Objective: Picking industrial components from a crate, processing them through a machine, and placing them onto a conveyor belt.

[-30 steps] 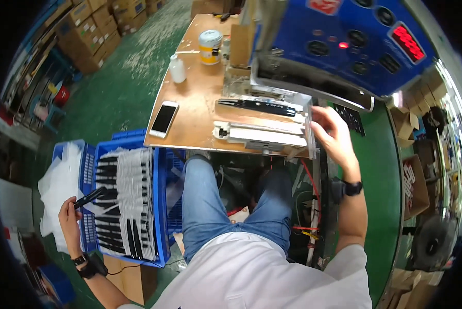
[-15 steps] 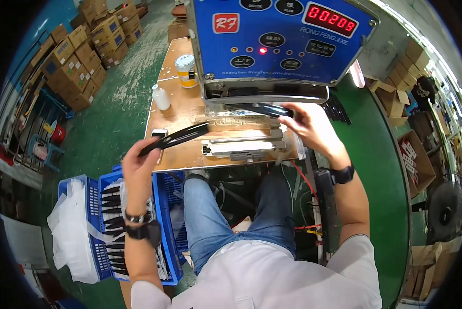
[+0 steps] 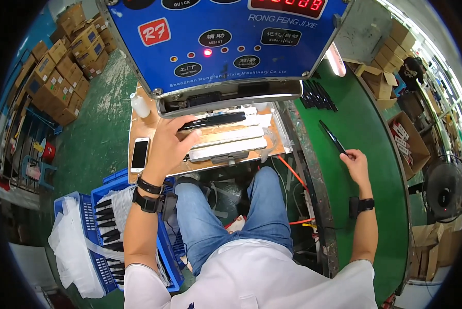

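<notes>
My left hand (image 3: 172,141) reaches over the wooden table to the jig (image 3: 226,147) under the blue machine head. Its fingers and thumb close round the left end of a long black glossy piece (image 3: 220,120), which lies along the back of the jig. The gripped end is partly hidden by the fingers. Out to the right, my right hand (image 3: 357,164) pinches the near end of a second long, slim black piece (image 3: 332,136). That piece points away from me, slanting left, above the long green surface.
A blue control box (image 3: 226,46) overhangs the table. A white bottle (image 3: 140,105) and phone (image 3: 140,154) are on the table's left. Several black pieces (image 3: 318,96) lie on the green surface (image 3: 365,123). At left, a blue crate (image 3: 175,275) holds more black pieces and white sheets.
My right hand has carried its black piece from the machine rightward over the green surface. My left hand has brought its piece right, into the jig. The view has shifted.
</notes>
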`<state>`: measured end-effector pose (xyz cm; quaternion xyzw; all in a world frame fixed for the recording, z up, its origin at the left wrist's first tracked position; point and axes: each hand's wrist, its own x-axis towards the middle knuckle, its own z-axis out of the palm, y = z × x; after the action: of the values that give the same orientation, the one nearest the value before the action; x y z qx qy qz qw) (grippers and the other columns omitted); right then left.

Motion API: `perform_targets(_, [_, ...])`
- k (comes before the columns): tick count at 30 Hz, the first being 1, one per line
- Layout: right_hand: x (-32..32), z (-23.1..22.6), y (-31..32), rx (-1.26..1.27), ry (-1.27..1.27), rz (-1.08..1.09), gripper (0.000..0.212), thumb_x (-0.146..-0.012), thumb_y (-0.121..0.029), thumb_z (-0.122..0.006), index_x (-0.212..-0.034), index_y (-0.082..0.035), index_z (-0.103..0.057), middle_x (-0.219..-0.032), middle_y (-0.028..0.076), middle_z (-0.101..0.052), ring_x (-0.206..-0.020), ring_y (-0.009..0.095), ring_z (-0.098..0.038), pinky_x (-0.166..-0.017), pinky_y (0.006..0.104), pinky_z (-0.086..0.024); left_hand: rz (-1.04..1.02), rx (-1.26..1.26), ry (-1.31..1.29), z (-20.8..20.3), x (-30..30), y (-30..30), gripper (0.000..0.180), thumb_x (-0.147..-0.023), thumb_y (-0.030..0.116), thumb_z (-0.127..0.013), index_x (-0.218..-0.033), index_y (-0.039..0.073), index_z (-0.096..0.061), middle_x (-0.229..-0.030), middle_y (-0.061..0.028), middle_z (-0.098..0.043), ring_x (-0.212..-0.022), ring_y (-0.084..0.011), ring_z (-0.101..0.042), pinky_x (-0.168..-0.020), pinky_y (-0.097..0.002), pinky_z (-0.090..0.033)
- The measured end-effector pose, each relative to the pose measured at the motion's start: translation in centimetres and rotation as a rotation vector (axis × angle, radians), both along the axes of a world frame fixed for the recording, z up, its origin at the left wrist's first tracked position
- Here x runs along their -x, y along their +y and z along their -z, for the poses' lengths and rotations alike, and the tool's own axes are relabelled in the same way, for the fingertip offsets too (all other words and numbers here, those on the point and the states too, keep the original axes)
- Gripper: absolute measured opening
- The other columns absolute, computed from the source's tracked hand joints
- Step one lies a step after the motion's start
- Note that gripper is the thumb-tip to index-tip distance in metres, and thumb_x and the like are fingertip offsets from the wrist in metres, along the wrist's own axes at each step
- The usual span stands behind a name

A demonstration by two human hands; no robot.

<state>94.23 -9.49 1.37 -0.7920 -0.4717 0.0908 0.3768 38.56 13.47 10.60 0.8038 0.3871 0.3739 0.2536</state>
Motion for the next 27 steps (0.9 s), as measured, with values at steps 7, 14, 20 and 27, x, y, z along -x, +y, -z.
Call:
perform_targets(7, [1.5, 3.1, 3.7, 0.174, -0.244, 0.072, 0.037, -0.086, -0.029, -0.087, -0.103, 0.002, -0.075, -0.088, 0.015, -0.071, -0.079, 0.029, -0.070, -0.073, 0.0414, -0.056, -0.028, -0.416, 0.553, -1.4, -2.4, -4.1, 0.072, -0.093, 0.040, -0.076, -0.152, 0.004, -0.056, -0.158, -0.0178, -0.053, -0.146, -0.0394, -0.048, -0.123, -0.0594, -0.031])
perform_targets(14, [4.1, 2.2, 6.4, 0.172, -0.374, 0.075, 0.038, -0.086, -0.034, -0.086, -0.100, -0.001, -0.074, -0.090, 0.018, -0.073, -0.085, 0.037, -0.072, -0.075, 0.0468, -0.057, -0.060, -0.447, 0.473, -0.9, 0.7, -7.4, 0.081, -0.094, 0.049, -0.074, -0.156, 0.004, -0.050, -0.158, -0.0183, -0.053, -0.148, -0.0401, -0.048, -0.121, -0.0644, -0.026])
perform_targets(20, [5.1, 1.9, 8.1, 0.190, -0.323, -0.033, 0.041, -0.090, -0.034, -0.084, -0.112, 0.000, -0.075, -0.099, 0.021, -0.077, -0.091, 0.032, -0.076, -0.083, 0.0413, -0.059, -0.513, -0.198, 0.307, 8.2, 16.2, -16.7, 0.046, -0.098, 0.014, -0.073, -0.142, 0.004, -0.064, -0.149, -0.0201, -0.058, -0.135, -0.0352, -0.060, -0.113, -0.0462, -0.045])
perform_targets(27, [-2.7, 1.3, 9.6, 0.228, -0.380, -0.057, 0.054, -0.098, -0.044, -0.079, -0.127, 0.001, -0.072, -0.089, 0.009, -0.068, -0.081, 0.018, -0.062, -0.078, 0.0330, -0.052, -1.113, 0.214, 0.317, 15.8, 32.2, -31.3, 0.026, -0.098, 0.010, -0.072, -0.123, 0.001, -0.072, -0.112, -0.0151, -0.073, -0.091, -0.0270, -0.073, -0.083, -0.0374, -0.057])
